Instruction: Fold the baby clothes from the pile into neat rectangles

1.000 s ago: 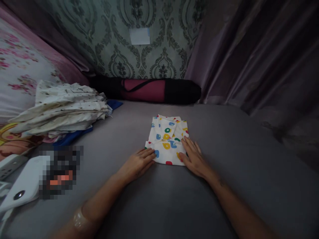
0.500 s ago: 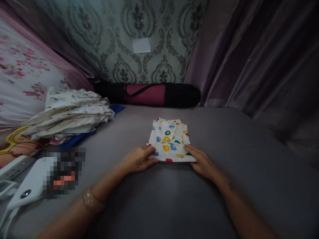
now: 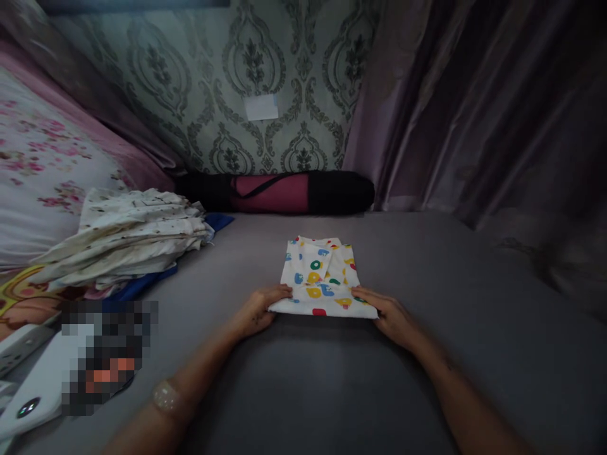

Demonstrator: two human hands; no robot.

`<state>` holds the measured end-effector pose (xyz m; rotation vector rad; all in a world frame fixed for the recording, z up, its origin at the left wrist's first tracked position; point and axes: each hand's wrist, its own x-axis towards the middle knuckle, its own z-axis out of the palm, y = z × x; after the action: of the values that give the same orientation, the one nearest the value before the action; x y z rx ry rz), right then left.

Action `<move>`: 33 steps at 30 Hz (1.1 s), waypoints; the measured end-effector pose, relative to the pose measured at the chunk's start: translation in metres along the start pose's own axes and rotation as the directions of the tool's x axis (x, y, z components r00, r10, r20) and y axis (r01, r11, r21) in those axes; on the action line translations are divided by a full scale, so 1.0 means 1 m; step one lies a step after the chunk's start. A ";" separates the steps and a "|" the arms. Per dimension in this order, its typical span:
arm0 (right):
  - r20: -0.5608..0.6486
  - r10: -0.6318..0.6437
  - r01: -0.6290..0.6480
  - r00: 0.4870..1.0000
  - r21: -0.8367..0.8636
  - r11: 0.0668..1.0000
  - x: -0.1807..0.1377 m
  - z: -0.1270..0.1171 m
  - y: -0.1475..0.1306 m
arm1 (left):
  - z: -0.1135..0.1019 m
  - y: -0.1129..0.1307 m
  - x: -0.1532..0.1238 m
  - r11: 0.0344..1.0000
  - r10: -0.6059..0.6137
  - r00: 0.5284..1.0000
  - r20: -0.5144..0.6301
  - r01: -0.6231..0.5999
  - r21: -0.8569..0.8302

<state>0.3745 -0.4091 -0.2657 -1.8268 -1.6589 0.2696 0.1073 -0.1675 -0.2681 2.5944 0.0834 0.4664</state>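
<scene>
A white garment (image 3: 318, 278) with a colourful print lies folded on the grey sheet in front of me. Its collar end points away, and its near edge is lifted slightly off the bed. My left hand (image 3: 262, 308) pinches the near left corner, fingers on top and thumb underneath. At the near right corner, my right hand (image 3: 389, 316) grips the cloth the same way. Both thumbs are mostly hidden by the fabric. A clear bracelet (image 3: 167, 397) circles my left wrist.
A pile of pale clothes (image 3: 137, 234) lies on the left over blue cloth (image 3: 142, 284). A white device (image 3: 45, 385) and a power strip (image 3: 21, 347) sit at the near left. Along the patterned wall rests a black and maroon roll bag (image 3: 270, 193). Curtains (image 3: 427, 114) hang at right.
The garment's near edge has risen a little and spread wider between my hands. My left hand has shifted slightly outward. The whole view has tilted up a little.
</scene>
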 end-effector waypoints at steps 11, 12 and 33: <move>0.415 0.147 -0.247 0.898 0.198 0.949 -0.012 -0.056 -0.059 | -0.038 0.062 -0.013 0.967 -0.006 0.978 0.208 0.060 -0.249; 0.456 0.156 -0.281 0.876 0.221 0.934 -0.014 -0.061 -0.065 | -0.043 0.068 -0.014 0.946 -0.031 0.963 0.267 0.115 -0.303; -0.270 0.618 -0.619 0.738 0.095 0.780 0.021 0.016 -0.020 | 0.023 0.032 0.044 0.690 -0.686 0.719 -0.115 0.591 -0.417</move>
<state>0.3530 -0.3847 -0.2608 -2.2543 -0.8043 0.2638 0.1562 -0.1997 -0.2581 1.9479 0.9006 0.4930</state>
